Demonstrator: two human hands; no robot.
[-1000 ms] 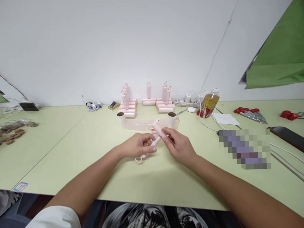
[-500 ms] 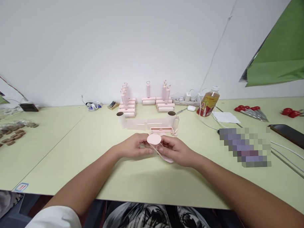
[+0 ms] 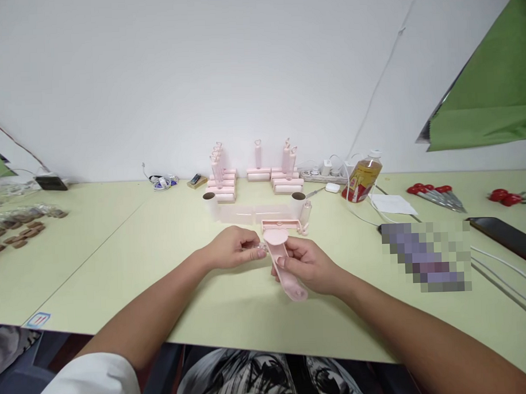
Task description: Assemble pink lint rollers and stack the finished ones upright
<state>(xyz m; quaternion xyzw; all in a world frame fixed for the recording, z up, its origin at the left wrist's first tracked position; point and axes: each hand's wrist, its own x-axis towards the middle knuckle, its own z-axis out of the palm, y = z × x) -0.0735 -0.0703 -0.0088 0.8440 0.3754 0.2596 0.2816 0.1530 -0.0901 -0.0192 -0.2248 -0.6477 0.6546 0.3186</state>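
My right hand grips a pink plastic lint roller case part, a long trough with a round end plate, tilted with its far end toward me. My left hand is just left of it, with thumb and fingers closed on a small clear piece, mostly hidden, that reaches toward the pink part. Just beyond my hands lies another pink lint roller frame with a clear handle at its right. Two white adhesive rolls with brown cores stand behind, their sheets stretched between.
Pink lint rollers with upright handles line the wall. To the right are a drink bottle, white cables, red-handled tools and a black phone. Brown discs lie at far left.
My right hand has turned the pink part and drawn it slightly toward me, so its long inner side shows. My left hand has come a little apart from it.
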